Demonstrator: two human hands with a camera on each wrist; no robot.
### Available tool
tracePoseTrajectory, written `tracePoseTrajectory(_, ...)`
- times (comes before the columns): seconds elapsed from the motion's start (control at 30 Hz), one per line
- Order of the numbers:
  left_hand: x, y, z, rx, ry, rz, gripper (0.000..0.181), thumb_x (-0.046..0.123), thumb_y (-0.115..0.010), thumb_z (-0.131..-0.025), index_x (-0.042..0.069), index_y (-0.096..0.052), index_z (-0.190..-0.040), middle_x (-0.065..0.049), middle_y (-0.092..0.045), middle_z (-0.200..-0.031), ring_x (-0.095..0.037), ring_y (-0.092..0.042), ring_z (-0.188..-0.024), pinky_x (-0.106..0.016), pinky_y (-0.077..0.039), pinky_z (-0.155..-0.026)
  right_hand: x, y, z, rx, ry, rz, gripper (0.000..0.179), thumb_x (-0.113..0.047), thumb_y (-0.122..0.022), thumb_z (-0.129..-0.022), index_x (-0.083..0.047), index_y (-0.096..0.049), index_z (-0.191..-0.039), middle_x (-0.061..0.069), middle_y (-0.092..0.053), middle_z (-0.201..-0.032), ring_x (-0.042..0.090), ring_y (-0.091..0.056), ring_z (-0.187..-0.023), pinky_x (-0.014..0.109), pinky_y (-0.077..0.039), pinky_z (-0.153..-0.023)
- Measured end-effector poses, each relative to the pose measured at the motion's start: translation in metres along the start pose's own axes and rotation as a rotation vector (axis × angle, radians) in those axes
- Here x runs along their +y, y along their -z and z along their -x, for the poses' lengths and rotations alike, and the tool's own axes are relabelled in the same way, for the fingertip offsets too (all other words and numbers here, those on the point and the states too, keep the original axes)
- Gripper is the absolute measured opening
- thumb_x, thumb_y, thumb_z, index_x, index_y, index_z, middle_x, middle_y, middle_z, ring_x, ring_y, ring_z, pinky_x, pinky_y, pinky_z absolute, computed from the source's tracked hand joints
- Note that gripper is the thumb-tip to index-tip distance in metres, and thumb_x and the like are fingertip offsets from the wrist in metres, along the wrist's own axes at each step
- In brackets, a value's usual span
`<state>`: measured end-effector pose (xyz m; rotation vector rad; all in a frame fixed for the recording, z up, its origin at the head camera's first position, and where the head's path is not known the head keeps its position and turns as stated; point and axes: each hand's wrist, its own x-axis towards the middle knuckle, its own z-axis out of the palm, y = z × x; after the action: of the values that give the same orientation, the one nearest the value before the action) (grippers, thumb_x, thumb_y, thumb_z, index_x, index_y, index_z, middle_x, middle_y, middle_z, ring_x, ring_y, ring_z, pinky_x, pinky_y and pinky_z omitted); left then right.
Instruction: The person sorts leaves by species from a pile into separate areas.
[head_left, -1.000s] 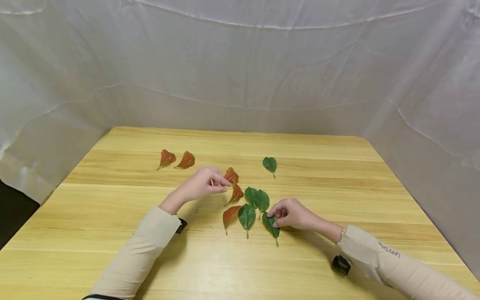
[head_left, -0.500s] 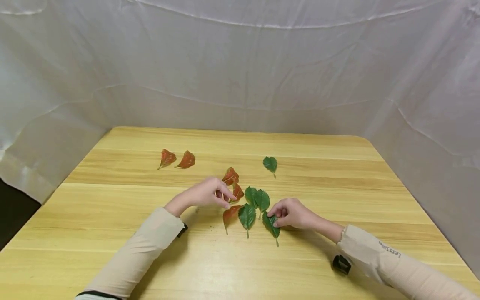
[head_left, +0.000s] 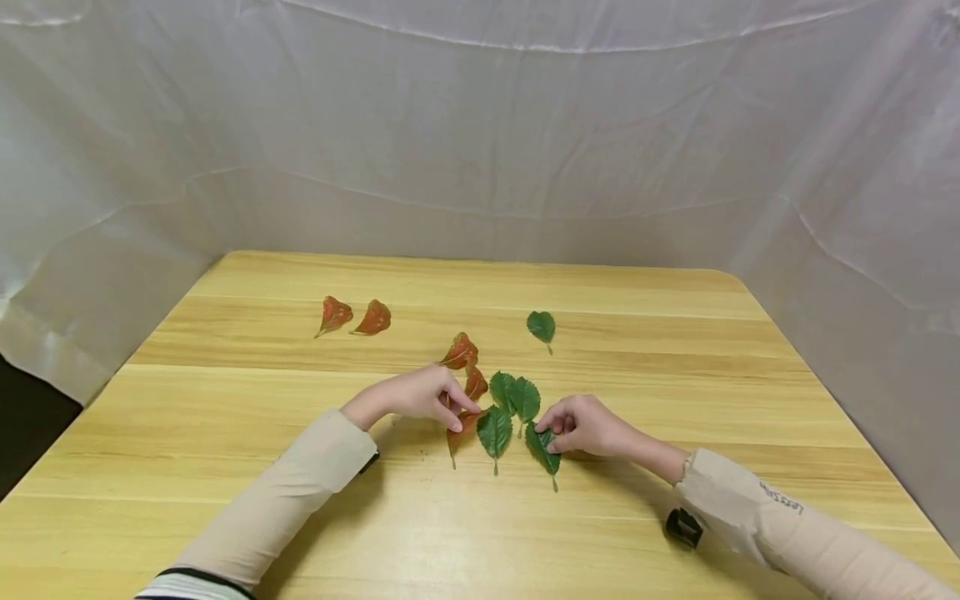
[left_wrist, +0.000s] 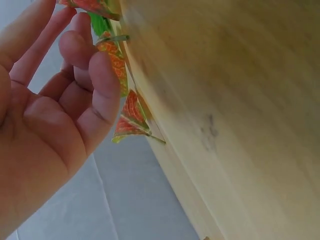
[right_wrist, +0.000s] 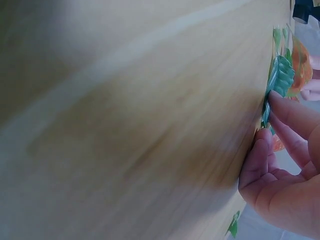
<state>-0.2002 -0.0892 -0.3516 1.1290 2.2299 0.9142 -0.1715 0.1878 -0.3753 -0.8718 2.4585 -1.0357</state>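
Observation:
My left hand (head_left: pixel 429 394) has its thumb and index finger on the upper part of the lowest red leaf (head_left: pixel 457 440); in the right wrist view this red leaf (right_wrist: pixel 300 62) stands up beside those fingertips. Its other fingers curl loosely in the left wrist view. With thumb and index finger, my right hand (head_left: pixel 588 427) pinches the lower right green leaf (head_left: pixel 538 448), which lies stem toward me. Between the two held leaves is another green leaf (head_left: pixel 494 431), its left edge against the red one. Two overlapping green leaves (head_left: pixel 527 400) lie just above.
Two red leaves (head_left: pixel 459 351) overlap above the left fingers. Farther left are two separate red leaves (head_left: pixel 373 317), and a single green leaf (head_left: pixel 541 326) lies at the back. Pale sheeting (head_left: pixel 495 150) hangs around the wooden table (head_left: pixel 420 542).
My left hand has come down and slightly right, from beside the upper red leaves to the lowest red leaf. My right hand has stayed on its green leaf.

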Motion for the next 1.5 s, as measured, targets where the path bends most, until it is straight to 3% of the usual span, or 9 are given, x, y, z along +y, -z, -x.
tracePoseTrajectory(0.1,0.001,0.000,-0.002,-0.015,0.001,-0.021,0.031,0.005,-0.068,-0.077,-0.001,-0.064,-0.107,0.005,-0.042,-0.054,-0.004,-0.031,-0.049,-0.017,-0.029,-0.049,-0.001,0.000,0.000,0.000,0.000,0.001,0.019,0.001,-0.072,-0.071,0.000,-0.069,-0.089,-0.002,-0.051,-0.069,0.007,-0.044,-0.058,0.021,-0.041,-0.054)
tracePoseTrajectory(0.37,0.001,-0.001,-0.008,-0.059,0.028,-0.034,0.030,0.006,-0.069,-0.076,0.000,-0.066,-0.105,-0.004,-0.059,-0.059,-0.003,-0.029,-0.045,-0.016,-0.028,-0.046,-0.003,0.001,-0.001,0.002,-0.004,-0.008,0.019,0.002,-0.071,-0.070,0.002,-0.068,-0.089,-0.002,-0.051,-0.068,0.007,-0.044,-0.058,0.021,-0.041,-0.054)
tracePoseTrajectory(0.5,-0.002,-0.003,-0.009,-0.088,0.032,-0.018,0.030,0.005,-0.070,-0.075,-0.001,-0.065,-0.105,-0.007,-0.067,-0.076,-0.003,-0.024,-0.044,-0.016,-0.026,-0.045,-0.004,0.001,-0.001,0.003,-0.014,-0.008,0.019,0.002,-0.072,-0.070,0.001,-0.068,-0.089,-0.002,-0.051,-0.068,0.008,-0.044,-0.058,0.021,-0.041,-0.054)
tracePoseTrajectory(0.63,-0.004,-0.004,-0.009,-0.109,0.047,-0.004,0.030,0.005,-0.070,-0.075,0.000,-0.065,-0.104,-0.010,-0.066,-0.093,-0.003,-0.021,-0.044,-0.016,-0.026,-0.045,-0.003,0.000,-0.001,0.004,-0.020,-0.010,0.020,0.002,-0.072,-0.070,0.001,-0.068,-0.089,-0.002,-0.052,-0.068,0.008,-0.044,-0.058,0.020,-0.040,-0.055)
tracePoseTrajectory(0.9,-0.003,-0.005,-0.008,-0.111,0.107,0.012,0.030,0.005,-0.070,-0.074,0.001,-0.066,-0.104,-0.008,-0.067,-0.076,-0.004,-0.018,-0.044,-0.017,-0.023,-0.044,-0.005,0.002,-0.001,-0.017,-0.015,-0.009,0.018,0.001,-0.070,-0.072,0.002,-0.068,-0.090,-0.002,-0.052,-0.068,0.008,-0.044,-0.059,0.021,-0.040,-0.055)
tracePoseTrajectory(1.07,-0.001,-0.007,-0.008,-0.106,0.128,0.013,0.030,0.005,-0.070,-0.074,0.001,-0.066,-0.103,-0.008,-0.067,-0.079,-0.004,-0.018,-0.044,-0.017,-0.023,-0.044,-0.007,0.004,-0.002,-0.027,-0.012,-0.005,0.014,-0.003,-0.067,-0.078,0.003,-0.068,-0.091,-0.002,-0.056,-0.069,0.008,-0.043,-0.058,0.021,-0.039,-0.054)
tracePoseTrajectory(1.13,-0.001,-0.007,-0.008,-0.104,0.133,0.011,0.030,0.005,-0.070,-0.074,0.001,-0.066,-0.103,-0.006,-0.067,-0.079,-0.004,-0.019,-0.044,-0.017,-0.024,-0.044,-0.009,0.006,-0.003,-0.012,-0.013,-0.001,0.014,-0.005,-0.066,-0.079,0.003,-0.068,-0.090,-0.002,-0.057,-0.070,0.008,-0.044,-0.058,0.021,-0.039,-0.054)
tracePoseTrajectory(1.33,0.001,-0.008,-0.007,-0.102,0.145,0.008,0.030,0.005,-0.070,-0.074,0.002,-0.066,-0.104,-0.002,-0.054,-0.055,-0.004,-0.019,-0.043,-0.016,-0.023,-0.044,-0.013,0.011,-0.016,0.068,-0.055,-0.031,0.015,-0.004,-0.066,-0.078,0.003,-0.067,-0.090,0.000,-0.056,-0.065,0.009,-0.043,-0.054,0.018,-0.036,-0.048)
tracePoseTrajectory(1.5,0.001,-0.007,-0.007,-0.099,0.145,0.018,0.030,0.005,-0.070,-0.074,0.001,-0.066,-0.103,-0.004,-0.059,-0.060,-0.004,-0.020,-0.044,-0.016,-0.024,-0.044,-0.013,0.015,-0.034,0.144,-0.024,-0.035,0.015,-0.004,-0.066,-0.078,0.005,-0.066,-0.090,0.002,-0.062,-0.073,0.014,-0.050,-0.062,0.021,-0.041,-0.053)
